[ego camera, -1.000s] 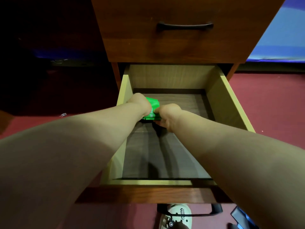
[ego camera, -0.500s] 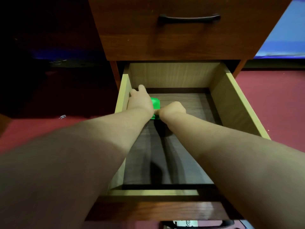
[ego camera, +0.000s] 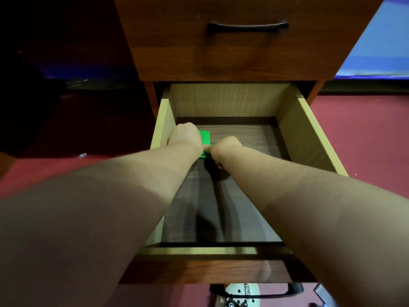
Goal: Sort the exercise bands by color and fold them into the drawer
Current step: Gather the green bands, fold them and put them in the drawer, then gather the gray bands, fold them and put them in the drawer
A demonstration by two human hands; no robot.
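Observation:
A folded green exercise band [ego camera: 205, 138] lies on the dark floor of the open drawer [ego camera: 309, 131], near its back left corner. My left hand [ego camera: 185, 135] rests on the band's left part, beside the drawer's left wall; its fingers are hidden behind the back of the hand. My right hand [ego camera: 224, 147] is curled at the band's near right edge, with the thumb pinching the green fold. Both forearms reach in from the front and cover much of the drawer floor. No other bands are in view.
A closed upper drawer with a dark handle [ego camera: 247, 26] hangs over the open one. Red carpet [ego camera: 365, 134] lies on both sides. A white shoe [ego camera: 240, 294] sits below the drawer front. The space to the left is dark.
Both hands have carried the green band deeper and left in the drawer and set it on the floor. The left hand's fingers, straight half a second ago, no longer show.

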